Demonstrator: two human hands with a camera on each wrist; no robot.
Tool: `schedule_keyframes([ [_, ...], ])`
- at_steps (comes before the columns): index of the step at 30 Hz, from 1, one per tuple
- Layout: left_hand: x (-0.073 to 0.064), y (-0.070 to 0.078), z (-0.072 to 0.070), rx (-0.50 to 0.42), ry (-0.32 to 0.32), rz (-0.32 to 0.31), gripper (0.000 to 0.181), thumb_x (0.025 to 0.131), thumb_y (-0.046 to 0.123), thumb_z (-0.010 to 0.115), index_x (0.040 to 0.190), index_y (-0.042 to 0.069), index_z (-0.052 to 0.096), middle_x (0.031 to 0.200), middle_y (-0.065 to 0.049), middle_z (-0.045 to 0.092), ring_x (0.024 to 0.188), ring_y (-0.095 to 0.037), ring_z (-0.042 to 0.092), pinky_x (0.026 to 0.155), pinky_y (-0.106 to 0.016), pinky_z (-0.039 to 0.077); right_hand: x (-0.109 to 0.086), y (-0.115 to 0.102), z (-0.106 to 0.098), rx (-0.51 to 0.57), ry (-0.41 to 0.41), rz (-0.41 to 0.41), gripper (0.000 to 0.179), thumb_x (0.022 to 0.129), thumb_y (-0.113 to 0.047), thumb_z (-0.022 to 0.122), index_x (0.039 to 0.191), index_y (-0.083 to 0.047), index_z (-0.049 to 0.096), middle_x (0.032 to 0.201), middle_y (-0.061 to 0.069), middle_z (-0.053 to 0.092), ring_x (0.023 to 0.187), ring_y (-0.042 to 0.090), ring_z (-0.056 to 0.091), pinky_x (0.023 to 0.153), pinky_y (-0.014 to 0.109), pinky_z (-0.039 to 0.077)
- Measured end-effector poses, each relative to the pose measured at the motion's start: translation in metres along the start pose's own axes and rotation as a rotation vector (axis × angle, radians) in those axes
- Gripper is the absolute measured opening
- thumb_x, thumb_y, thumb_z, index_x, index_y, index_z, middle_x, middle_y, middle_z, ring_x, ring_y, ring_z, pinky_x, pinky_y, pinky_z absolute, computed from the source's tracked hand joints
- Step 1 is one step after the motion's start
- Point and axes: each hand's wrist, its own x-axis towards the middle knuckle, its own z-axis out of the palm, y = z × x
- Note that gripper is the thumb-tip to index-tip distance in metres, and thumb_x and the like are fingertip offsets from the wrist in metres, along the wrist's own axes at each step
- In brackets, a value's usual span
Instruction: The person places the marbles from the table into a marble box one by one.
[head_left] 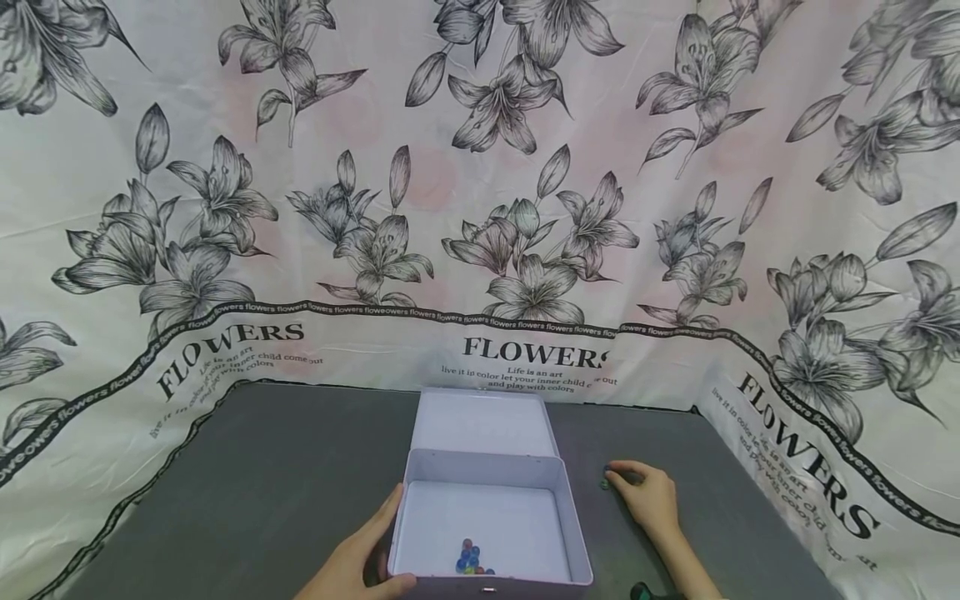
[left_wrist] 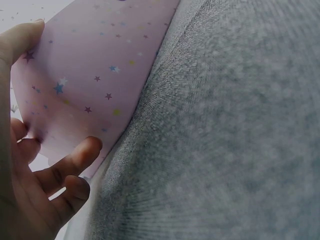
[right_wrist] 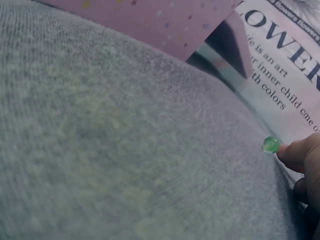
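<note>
A pale lilac box (head_left: 583,542) stands with its lid (head_left: 480,421) folded back. Several blue, red and yellow-green marbles (head_left: 468,557) lie in it by the front wall. My left hand (head_left: 360,550) grips its front left corner, fingers along the side and thumb at the front. Stars dot the outer wall (left_wrist: 97,92) in the left wrist view; two fingers curl loosely off it. Right of the box, my right hand (head_left: 648,498) pinches a blue marble (head_left: 607,468) between thumb and index finger. A green marble (right_wrist: 270,145) sits right at a fingertip in the right wrist view.
The dark grey cloth (head_left: 285,475) covers the table around the box. A flower-printed curtain (head_left: 480,233) encloses the back and both sides, close behind the lid. A dark object (head_left: 642,591) shows near the right forearm at the bottom edge.
</note>
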Motion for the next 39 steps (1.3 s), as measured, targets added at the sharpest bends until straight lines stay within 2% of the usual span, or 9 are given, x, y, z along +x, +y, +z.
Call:
schedule_keyframes([
  [5,-0.001,-0.002,0.002,-0.018,-0.007,-0.024,0.102,0.098,0.042,0.076,0.172,0.015,0.012,0.177,-0.016,0.011,0.157,-0.053,0.019,0.113,-0.082,0.025,-0.003,-0.003,-0.003,0.04,0.004,0.057,0.017,0.085,-0.015,0.09,0.099,-0.007,0.085,0.091,0.012,0.081,0.041,0.001,0.038,0.043,0.023,0.035],
  [10,-0.002,-0.004,0.004,-0.021,-0.002,-0.032,0.103,0.097,0.044,0.077,0.172,0.017,0.011,0.177,-0.013,0.01,0.158,-0.052,0.019,0.114,-0.081,0.025,-0.007,-0.014,-0.009,0.079,-0.022,0.1,0.016,0.087,-0.015,0.089,0.102,-0.009,0.085,0.054,-0.002,0.065,0.037,-0.001,0.033,0.039,0.02,0.029],
  [13,-0.002,-0.003,0.004,-0.013,0.0,-0.026,0.102,0.097,0.042,0.077,0.172,0.017,0.013,0.177,-0.015,0.012,0.158,-0.052,0.019,0.114,-0.081,0.026,-0.009,-0.025,-0.016,0.124,-0.028,0.106,0.015,0.089,-0.016,0.088,0.103,-0.01,0.085,0.044,-0.006,0.05,0.035,-0.002,0.028,0.036,0.019,0.027],
  [18,-0.002,-0.001,0.003,-0.001,0.004,-0.016,0.102,0.097,0.041,0.078,0.172,0.016,0.013,0.176,-0.018,0.014,0.157,-0.053,0.02,0.114,-0.08,0.027,-0.01,-0.05,-0.032,0.227,-0.039,0.133,0.016,0.092,-0.019,0.085,0.106,-0.01,0.084,0.059,0.005,0.07,0.034,0.0,0.029,0.034,0.022,0.028],
  [21,-0.002,0.0,0.002,0.012,0.011,-0.011,0.105,0.096,0.043,0.079,0.172,0.015,0.012,0.176,-0.018,0.013,0.157,-0.053,0.02,0.114,-0.079,0.028,-0.01,-0.064,-0.041,0.261,-0.033,0.132,0.018,0.093,-0.02,0.085,0.108,-0.01,0.084,0.063,0.001,0.071,0.036,0.001,0.029,0.035,0.023,0.029],
  [27,-0.002,0.001,0.0,0.023,0.012,-0.019,0.106,0.096,0.044,0.078,0.172,0.016,0.011,0.176,-0.019,0.013,0.156,-0.054,0.02,0.113,-0.08,0.027,-0.011,-0.085,-0.052,0.268,-0.022,0.093,0.02,0.094,-0.021,0.084,0.109,-0.009,0.083,0.063,-0.014,0.067,0.038,0.001,0.03,0.036,0.023,0.028],
  [32,-0.003,0.002,0.0,0.03,0.019,0.0,0.108,0.095,0.045,0.079,0.172,0.015,0.009,0.175,-0.019,0.013,0.156,-0.055,0.022,0.113,-0.078,0.032,-0.014,-0.103,-0.051,0.309,-0.019,0.052,0.018,0.092,-0.018,0.085,0.107,-0.01,0.083,0.044,-0.007,0.042,0.038,-0.001,0.024,0.036,0.021,0.023],
  [36,-0.004,0.002,0.001,0.036,0.022,0.013,0.109,0.094,0.045,0.079,0.172,0.014,0.009,0.175,-0.021,0.014,0.155,-0.056,0.024,0.112,-0.077,0.034,-0.015,-0.116,-0.041,0.349,-0.019,0.013,0.015,0.091,-0.015,0.086,0.104,-0.011,0.084,0.045,-0.009,0.038,0.04,-0.004,0.023,0.037,0.018,0.021],
  [39,-0.004,0.001,0.001,0.039,0.021,0.014,0.109,0.094,0.045,0.079,0.172,0.014,0.01,0.175,-0.021,0.014,0.155,-0.056,0.025,0.111,-0.077,0.036,-0.016,-0.123,-0.032,0.374,-0.042,-0.005,0.014,0.09,-0.014,0.086,0.104,-0.01,0.084,0.046,-0.007,0.043,0.041,-0.005,0.023,0.039,0.017,0.021],
])
